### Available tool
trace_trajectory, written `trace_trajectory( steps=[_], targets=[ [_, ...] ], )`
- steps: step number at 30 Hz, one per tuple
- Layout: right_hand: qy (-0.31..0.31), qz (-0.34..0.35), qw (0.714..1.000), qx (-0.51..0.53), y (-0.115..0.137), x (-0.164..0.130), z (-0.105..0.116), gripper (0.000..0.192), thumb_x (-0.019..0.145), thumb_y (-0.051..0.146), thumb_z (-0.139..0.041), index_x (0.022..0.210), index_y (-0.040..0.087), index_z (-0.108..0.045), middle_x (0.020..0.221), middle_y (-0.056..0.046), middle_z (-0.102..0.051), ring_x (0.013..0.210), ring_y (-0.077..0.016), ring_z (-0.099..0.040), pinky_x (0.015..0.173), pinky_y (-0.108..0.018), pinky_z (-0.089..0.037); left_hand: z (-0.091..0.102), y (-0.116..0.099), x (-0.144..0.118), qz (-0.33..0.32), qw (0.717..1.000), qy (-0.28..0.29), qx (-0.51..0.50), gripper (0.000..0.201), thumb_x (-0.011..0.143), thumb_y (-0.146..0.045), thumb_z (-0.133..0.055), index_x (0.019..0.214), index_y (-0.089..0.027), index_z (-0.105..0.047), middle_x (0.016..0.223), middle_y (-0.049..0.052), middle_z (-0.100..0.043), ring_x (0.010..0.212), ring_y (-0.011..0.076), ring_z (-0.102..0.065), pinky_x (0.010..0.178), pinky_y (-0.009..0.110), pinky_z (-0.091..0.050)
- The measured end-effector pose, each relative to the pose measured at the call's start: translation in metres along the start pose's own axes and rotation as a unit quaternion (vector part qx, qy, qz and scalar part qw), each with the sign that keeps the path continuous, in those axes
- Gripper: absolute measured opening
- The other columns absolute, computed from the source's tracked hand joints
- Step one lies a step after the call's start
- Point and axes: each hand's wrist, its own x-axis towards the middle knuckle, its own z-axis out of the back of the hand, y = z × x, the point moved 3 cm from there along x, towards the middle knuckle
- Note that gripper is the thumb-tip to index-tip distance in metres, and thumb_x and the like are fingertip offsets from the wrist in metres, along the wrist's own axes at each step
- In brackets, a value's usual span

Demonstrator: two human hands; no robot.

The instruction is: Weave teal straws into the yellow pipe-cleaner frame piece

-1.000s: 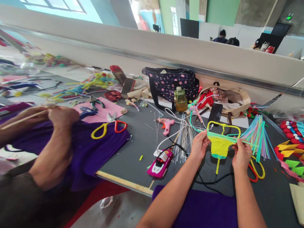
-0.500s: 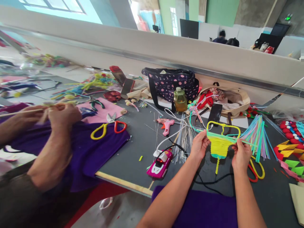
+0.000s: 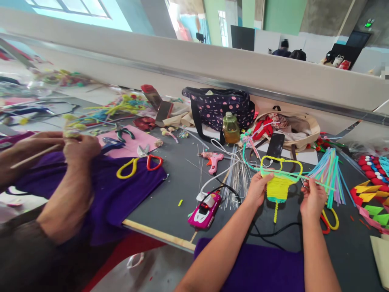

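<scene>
Over the dark grey desk (image 3: 170, 202), just above its surface, the person holds a small woven piece of yellow and green pipe cleaners (image 3: 278, 184) between both hands. The left hand (image 3: 258, 188) pinches its left edge, grip closed on the weave, while the right hand (image 3: 313, 196) holds a narrow grip on the pale green strand that runs off the piece to the right. A yellow looped frame tops the weave, and a yellow tail hangs from its bottom. Just beyond the right hand lies a fan of pastel pipe cleaners (image 3: 330, 174), with yellow-and-red-handled scissors (image 3: 330, 219) partly hidden under the wrist. Left of the left hand sit a bundle of thin silver wires (image 3: 235, 182), a pink glue gun (image 3: 214, 160) and a pink toy-car-shaped gadget (image 3: 204, 209). Far left, a co-worker's hands (image 3: 73, 148) hold a thin wooden stick (image 3: 33, 156) over purple cloth (image 3: 121, 186).
</scene>
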Motion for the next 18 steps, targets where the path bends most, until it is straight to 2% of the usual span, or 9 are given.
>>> trace_trajectory(
  steps=[4, 11, 18],
  targets=[
    [-0.023, 0.015, 0.999, 0.036, 0.008, 0.015, 0.013, 0.027, 0.062, 0.035, -0.076, 0.074, 0.015, -0.062, 0.065, -0.001, -0.064, 0.057, -0.0119, -0.058, 0.044, -0.02, -0.044, 0.001, -0.001, 0.001, -0.008, 1.0, 0.006, -0.008, 0.038, 0.058, -0.024, -0.083, 0.092, -0.013, -0.069, 0.084, 0.01, -0.074, 0.073, 0.0218, -0.069, 0.07, 0.031, -0.053],
    [-0.084, 0.084, 0.992, 0.045, 0.025, 0.032, 0.039, 0.016, 0.065, 0.027, -0.072, 0.067, 0.016, -0.061, 0.059, -0.001, -0.063, 0.054, -0.0127, -0.059, 0.048, -0.023, -0.047, 0.003, -0.003, 0.003, -0.007, 1.0, -0.017, -0.012, 0.037, 0.058, -0.024, -0.082, 0.091, -0.013, -0.068, 0.085, 0.011, -0.074, 0.072, 0.0213, -0.069, 0.069, 0.031, -0.052],
    [-0.151, 0.143, 0.978, 0.034, 0.036, 0.039, 0.053, 0.012, 0.066, 0.022, -0.068, 0.064, 0.016, -0.058, 0.055, 0.0, -0.061, 0.051, -0.0122, -0.058, 0.046, -0.021, -0.044, 0.003, -0.005, 0.002, -0.013, 0.999, -0.028, -0.017, 0.038, 0.056, -0.024, -0.083, 0.089, -0.013, -0.068, 0.083, 0.009, -0.074, 0.073, 0.0218, -0.069, 0.069, 0.031, -0.051]
  ],
)
